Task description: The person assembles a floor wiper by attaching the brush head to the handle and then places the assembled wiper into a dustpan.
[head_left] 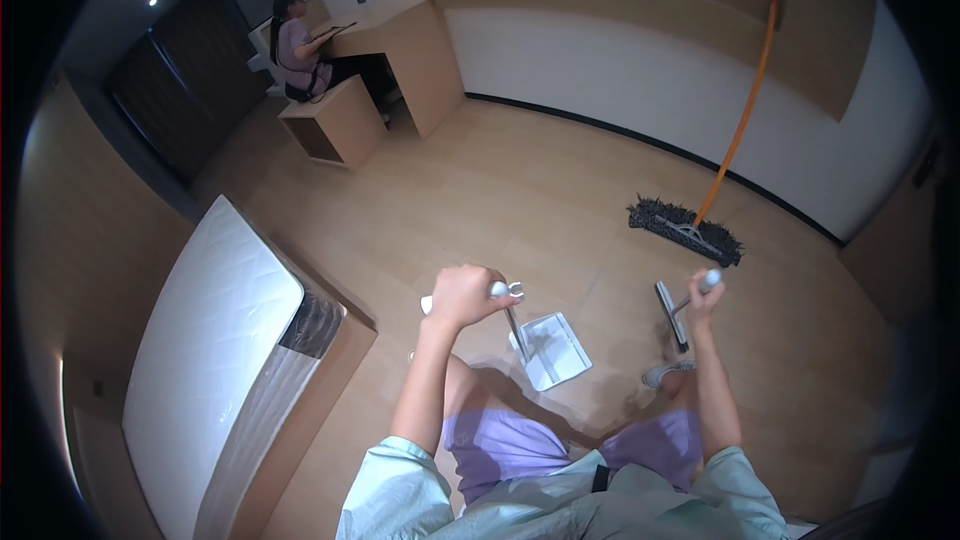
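My left hand (462, 295) is closed around the handle of a long-handled dustpan, whose white pan (556, 352) is low by the floor in front of me. Off to the right, my right hand (706, 296) grips the pale top of a broom's handle. The broom's head (672, 316), white with dark bristles, hangs low near my right shoe (668, 372). A gap of bare floor separates the broom head from the dustpan. Whether the pan and the bristles touch the floor I cannot tell.
A dust mop (686, 230) with a dark fringed head and orange pole leans on the far right wall. At left, a white mattress (215, 360) lies on a wooden base (318, 380). Far back, a person (300, 50) sits on a wooden box seat (335, 125) beside a desk (425, 65).
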